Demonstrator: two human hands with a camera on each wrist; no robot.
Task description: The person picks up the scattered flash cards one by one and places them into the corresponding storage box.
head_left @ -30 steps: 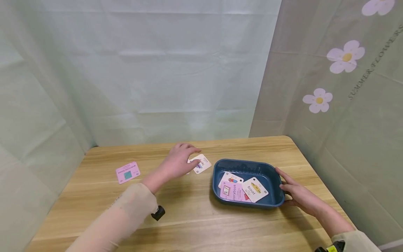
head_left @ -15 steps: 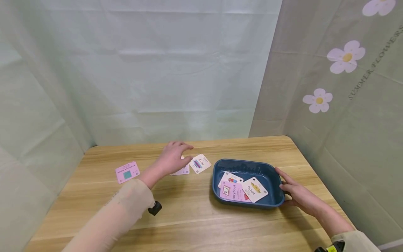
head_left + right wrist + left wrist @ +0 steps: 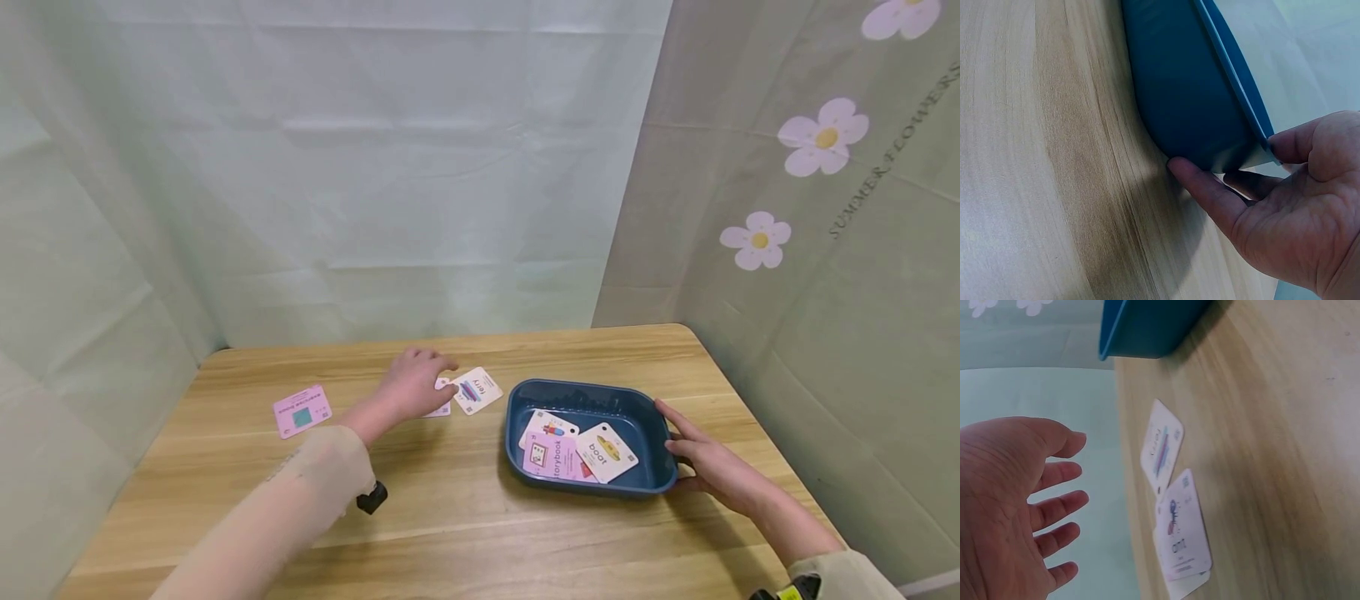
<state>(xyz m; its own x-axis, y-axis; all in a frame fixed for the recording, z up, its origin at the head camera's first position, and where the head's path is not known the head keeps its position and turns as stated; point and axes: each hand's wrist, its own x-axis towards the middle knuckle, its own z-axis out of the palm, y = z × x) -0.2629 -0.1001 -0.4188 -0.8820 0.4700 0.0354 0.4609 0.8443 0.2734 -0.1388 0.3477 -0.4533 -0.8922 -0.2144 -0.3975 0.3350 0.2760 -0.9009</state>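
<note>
My left hand (image 3: 411, 386) hovers over the back middle of the table, its fingers spread and holding nothing. Just under it lies a pink picture card (image 3: 1183, 528) with an ant on it, overlapping another pale card (image 3: 1189, 585). Touching their end is a white "ferry" card (image 3: 477, 390). With my right hand (image 3: 716, 471) I grip the right end of a dark blue plastic tray (image 3: 652, 408), one digit at the rim and others against the outer wall. Inside are a "boat" card (image 3: 608, 452), a pink "storybook" card (image 3: 546, 457) and a partly covered white card (image 3: 551, 423).
A pink "exercise book" card (image 3: 302, 411) lies alone at the left of the wooden table (image 3: 465, 533). Pale cloth (image 3: 390, 183) hangs behind and on both sides, printed with flowers on the right.
My left hand has shifted left off the ferry card, then dipped slightly, covering part of the pink ant card. The right hand and the tray have stayed in place.
</note>
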